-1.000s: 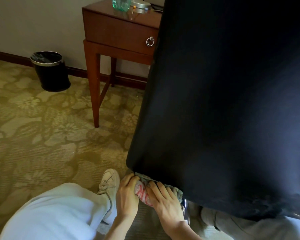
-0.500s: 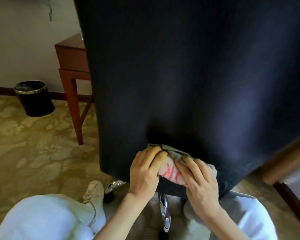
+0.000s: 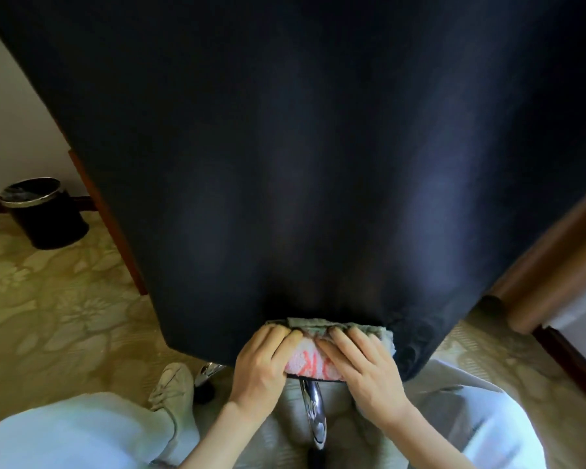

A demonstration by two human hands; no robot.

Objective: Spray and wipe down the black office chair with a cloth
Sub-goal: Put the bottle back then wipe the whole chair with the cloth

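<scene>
1. Your fingers (image 3: 274, 336) on both hands are curled over the cloth (image 3: 313, 365). The left hand (image 3: 259, 367) grips its left end and the right hand (image 3: 364, 370) grips its right end. The fingertips hook onto the top fold.
2. The cloth is bunched between your hands. Its pink face with red lettering is toward you, and a grey-green edge is on top.
3. The cloth is pressed against the bottom edge of the chair (image 3: 301, 164), about mid-width.
4. The black fabric back of the chair is upright right in front of you and fills most of the view. The fabric is creased at the lower right corner, just beside your right hand.
5. A chrome leg (image 3: 313, 414) runs from under the cloth toward you, between your knees.
6. A black caster (image 3: 203, 392) sits lower left, just beside your shoe (image 3: 173, 387).
7. Pale trousers (image 3: 65, 431) cover your bent knees on either side of the chrome leg.
8. A green-gold floral carpet (image 3: 48, 316) lies under everything.
9. A wooden table leg (image 3: 115, 228) shows behind the left edge of the chair, mostly hidden.
10. A black bin (image 3: 48, 221) with a metal rim and a liner stands far left, against the wall (image 3: 11, 130) and well apart from the chair.
11. Wood trim (image 3: 555, 252) is at the right, with a dark baseboard below it.
</scene>
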